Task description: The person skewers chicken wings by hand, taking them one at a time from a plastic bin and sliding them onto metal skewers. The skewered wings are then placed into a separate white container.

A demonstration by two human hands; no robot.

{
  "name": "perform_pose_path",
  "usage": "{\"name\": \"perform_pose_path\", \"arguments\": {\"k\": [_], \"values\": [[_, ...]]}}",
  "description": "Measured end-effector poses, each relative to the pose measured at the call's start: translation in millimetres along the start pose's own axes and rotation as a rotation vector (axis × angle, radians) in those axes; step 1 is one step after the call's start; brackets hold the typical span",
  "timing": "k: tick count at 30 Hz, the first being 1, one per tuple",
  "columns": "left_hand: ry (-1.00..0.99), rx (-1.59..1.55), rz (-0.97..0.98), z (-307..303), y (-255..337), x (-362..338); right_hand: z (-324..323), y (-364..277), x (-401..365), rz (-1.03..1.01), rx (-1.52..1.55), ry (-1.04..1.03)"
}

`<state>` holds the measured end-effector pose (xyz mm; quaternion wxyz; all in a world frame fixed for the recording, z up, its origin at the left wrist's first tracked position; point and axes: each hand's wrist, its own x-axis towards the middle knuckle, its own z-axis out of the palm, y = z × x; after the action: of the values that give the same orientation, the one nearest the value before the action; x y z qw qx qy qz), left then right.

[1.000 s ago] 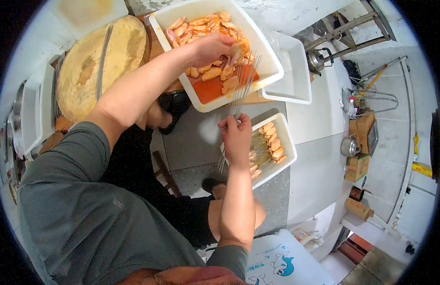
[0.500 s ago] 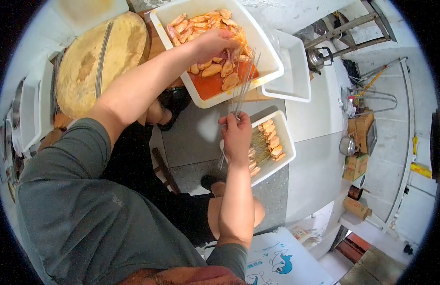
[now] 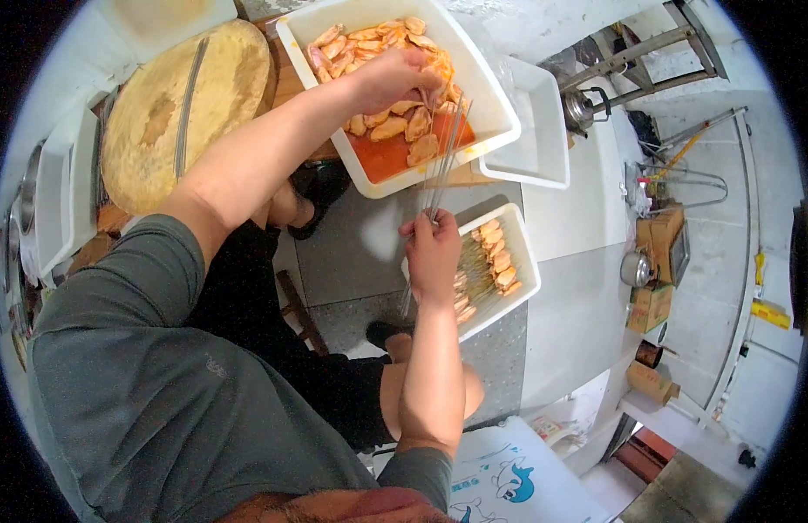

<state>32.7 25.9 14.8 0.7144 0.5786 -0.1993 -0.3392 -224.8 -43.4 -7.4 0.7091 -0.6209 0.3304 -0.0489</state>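
My left hand [image 3: 399,80] is over a white tub [image 3: 500,138] of marinated chicken wing pieces [image 3: 388,129]. Its fingers are bent together at the pieces, and what they pinch is hidden. My right hand [image 3: 434,253] is closed round a bundle of thin metal skewers [image 3: 441,170]. Their upper ends fan out over the tub's near side, one reaching close to my left fingers; the lower ends show below the hand. Right beside that hand stands a smaller white tub [image 3: 528,253] with skewered chicken pieces [image 3: 502,259] in rows. Orange-red liquid lies in the large tub.
A round wooden chopping board [image 3: 234,96] with a dark strip across it is at the left. Another white tub [image 3: 554,148] stands behind the large one. A kettle [image 3: 578,109], a metal pot [image 3: 636,268] and cardboard boxes [image 3: 652,383] are to the right.
My left hand has shifted slightly up and left over the chicken pieces. My right hand and the skewers have moved slightly, staying in the same grip.
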Motion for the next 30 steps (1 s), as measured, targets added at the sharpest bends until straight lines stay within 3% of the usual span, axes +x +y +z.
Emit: {"name": "perform_pose_path", "arguments": {"k": [10,22,30], "values": [[0.014,0.043,-0.022,5,8,-2,-3,1,2,-0.008,0.023,0.027],[0.062,-0.204,-0.07,0,-3,3,1,0,-4,-0.048,0.003,0.027],[0.007,-0.147,-0.031,6,2,-4,1,-9,-1,-0.001,-0.027,0.044]]}}
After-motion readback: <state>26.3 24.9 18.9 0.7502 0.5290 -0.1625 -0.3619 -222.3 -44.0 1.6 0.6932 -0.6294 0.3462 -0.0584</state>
